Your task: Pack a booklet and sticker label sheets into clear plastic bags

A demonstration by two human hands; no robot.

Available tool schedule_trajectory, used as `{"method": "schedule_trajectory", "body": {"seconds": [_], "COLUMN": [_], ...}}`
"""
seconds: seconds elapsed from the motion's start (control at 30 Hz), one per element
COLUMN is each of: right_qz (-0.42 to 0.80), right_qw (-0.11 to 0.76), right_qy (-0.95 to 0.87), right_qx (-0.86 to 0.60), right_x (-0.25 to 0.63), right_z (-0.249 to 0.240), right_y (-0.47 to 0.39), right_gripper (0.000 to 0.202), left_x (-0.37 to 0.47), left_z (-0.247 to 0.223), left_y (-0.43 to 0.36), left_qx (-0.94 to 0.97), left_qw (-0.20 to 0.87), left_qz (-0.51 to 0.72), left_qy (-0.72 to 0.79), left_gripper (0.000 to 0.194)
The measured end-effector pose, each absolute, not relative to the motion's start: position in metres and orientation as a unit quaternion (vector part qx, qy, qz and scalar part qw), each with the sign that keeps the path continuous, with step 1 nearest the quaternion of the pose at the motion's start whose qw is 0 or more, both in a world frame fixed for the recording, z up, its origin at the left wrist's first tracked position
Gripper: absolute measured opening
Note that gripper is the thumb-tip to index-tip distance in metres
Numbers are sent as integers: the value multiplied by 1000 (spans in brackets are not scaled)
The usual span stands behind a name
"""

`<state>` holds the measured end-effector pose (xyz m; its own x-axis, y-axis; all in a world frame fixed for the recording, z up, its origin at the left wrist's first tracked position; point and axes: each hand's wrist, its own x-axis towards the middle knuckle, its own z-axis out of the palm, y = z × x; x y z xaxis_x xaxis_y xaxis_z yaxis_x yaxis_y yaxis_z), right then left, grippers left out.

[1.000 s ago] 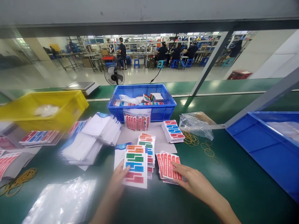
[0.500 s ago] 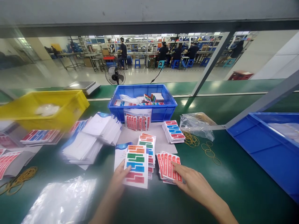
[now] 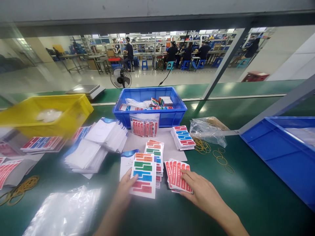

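Observation:
My left hand (image 3: 125, 189) grips a sticker sheet (image 3: 144, 173) with orange, green, blue and red labels, thumb on its lower left corner. Under it lies a white and blue booklet (image 3: 126, 161). My right hand (image 3: 199, 191) rests with spread fingers on a small pile of red label sheets (image 3: 175, 174), thumb on the top one. Just behind stands a stack of multicoloured sticker sheets (image 3: 155, 152). All of this lies on the green belt (image 3: 246, 193).
A blue bin (image 3: 150, 116) with sticker packs stands behind, bagged red labels (image 3: 144, 127) leaning on it. White booklets (image 3: 98, 144) fan out left, near a yellow bin (image 3: 46, 114). Rubber bands (image 3: 218, 155) and a plastic bag (image 3: 208, 131) lie right, beside another blue bin (image 3: 283, 154). Clear bags (image 3: 64, 213) lie front left.
My right hand has slid slightly left over the red label pile. The left hand still holds the sticker sheet in the same place.

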<state>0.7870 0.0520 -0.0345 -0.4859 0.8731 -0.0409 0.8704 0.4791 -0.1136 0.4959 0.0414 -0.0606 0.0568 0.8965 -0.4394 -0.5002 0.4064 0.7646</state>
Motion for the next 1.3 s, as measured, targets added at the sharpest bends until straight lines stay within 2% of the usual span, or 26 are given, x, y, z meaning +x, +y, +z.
{"method": "schedule_trajectory", "body": {"seconds": [0.07, 0.23, 0.77, 1.03, 1.2, 1.3], "right_qz": [38, 8, 41, -14, 2, 18], "right_qw": [17, 26, 18, 106, 169, 174], "right_qy": [-862, -869, -870, -881, -866, -865], "right_qx": [-505, -494, -492, -460, -470, -471], "right_x": [785, 785, 787, 788, 792, 791], "right_z": [-38, -42, -38, -56, -63, -61], "right_y": [50, 49, 45, 41, 39, 38], "right_gripper": [38, 29, 25, 35, 23, 19], "left_x": [495, 491, 492, 493, 495, 495], "left_z": [-63, -70, -63, -60, -61, -61], "left_y": [42, 42, 43, 43, 43, 44], "left_qx": [217, 227, 236, 238, 219, 215], "left_qw": [697, 704, 701, 698, 700, 701], "left_qz": [499, 489, 468, 476, 492, 490], "left_qy": [467, 463, 484, 479, 469, 470], "left_gripper": [62, 60, 64, 61, 64, 65]}}
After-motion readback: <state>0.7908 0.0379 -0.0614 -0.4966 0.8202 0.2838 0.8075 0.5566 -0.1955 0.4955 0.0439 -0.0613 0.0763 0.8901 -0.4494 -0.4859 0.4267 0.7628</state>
